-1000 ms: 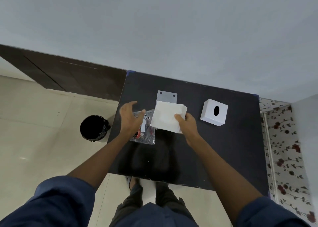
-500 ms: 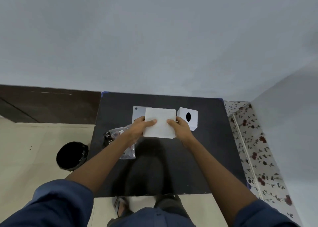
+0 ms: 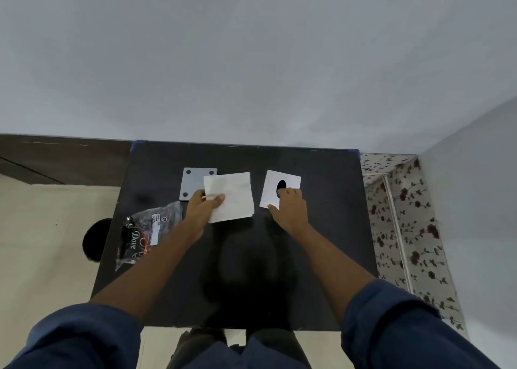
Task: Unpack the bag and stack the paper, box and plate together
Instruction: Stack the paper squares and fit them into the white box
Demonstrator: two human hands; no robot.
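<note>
A square white paper (image 3: 233,196) lies on the black table (image 3: 330,251), and my left hand (image 3: 202,205) pinches its near-left corner, thumb on top. Behind it a grey square plate (image 3: 193,182) with corner holes lies flat, partly covered by the paper. To the right stands a white box (image 3: 275,185) with a black oval hole on top; my right hand (image 3: 288,207) grips its near side, fingers on the top by the hole. A clear plastic bag (image 3: 147,233) with print lies crumpled at the table's left edge.
A grey wall rises just behind the table. A black round bin (image 3: 93,241) stands on the tiled floor to the left. A floral-patterned surface (image 3: 402,220) runs along the table's right side.
My right hand has let go of the paper and moved right onto the white box. My left hand now holds the paper alone, and the camera view has shifted.
</note>
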